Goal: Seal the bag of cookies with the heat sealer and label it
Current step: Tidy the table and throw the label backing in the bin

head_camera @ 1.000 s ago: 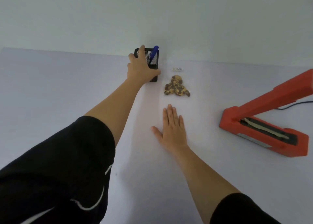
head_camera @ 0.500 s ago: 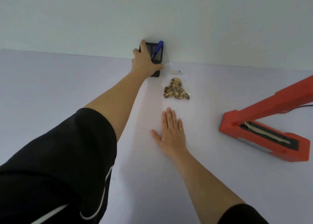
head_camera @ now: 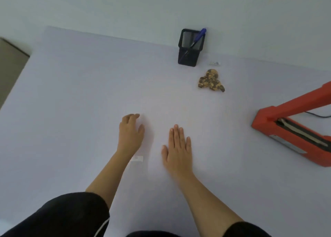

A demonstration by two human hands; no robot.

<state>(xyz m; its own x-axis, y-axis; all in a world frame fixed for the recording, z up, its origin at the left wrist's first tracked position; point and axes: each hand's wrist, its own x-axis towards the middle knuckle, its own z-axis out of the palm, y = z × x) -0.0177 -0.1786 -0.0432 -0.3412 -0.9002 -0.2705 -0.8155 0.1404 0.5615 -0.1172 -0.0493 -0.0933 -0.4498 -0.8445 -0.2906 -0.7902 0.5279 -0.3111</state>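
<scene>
The person's left hand [head_camera: 131,134] rests on the pale lilac tabletop [head_camera: 80,102] with its fingers loosely curled, holding nothing. Near it, not touching, the right hand [head_camera: 178,147] lies palm down, fingers straight and close together and thumb out to the side, with nothing in it either. A small white paper strip [head_camera: 137,159] lies flat on the tabletop just beside the left wrist, between the two forearms. Both arms come out of black sleeves [head_camera: 71,215] at the bottom edge.

The clear bag of brown speckled cookies [head_camera: 211,80] lies flat on the tabletop well beyond the right hand, toward the far edge. Its film is barely visible and only the cluster of cookies shows plainly, so I cannot tell whether its mouth is open or closed. Just behind it, apart from it, lies a small white printed label [head_camera: 215,63]. To the left of the label a black wire-mesh pen holder [head_camera: 188,57] stands upright against the pale wall [head_camera: 161,7]. A blue pen [head_camera: 200,36] leans inside the holder, its top sticking out over the right rim.

At the right side sits the red heat sealer [head_camera: 265,122], well apart from both hands. Its arm is raised at a slant, leaving the dark sealing strip on the base uncovered. A thin black cable [head_camera: 318,116] shows behind it. At the far left, past the tabletop's edge, a patch of brown floor [head_camera: 10,66] shows.
</scene>
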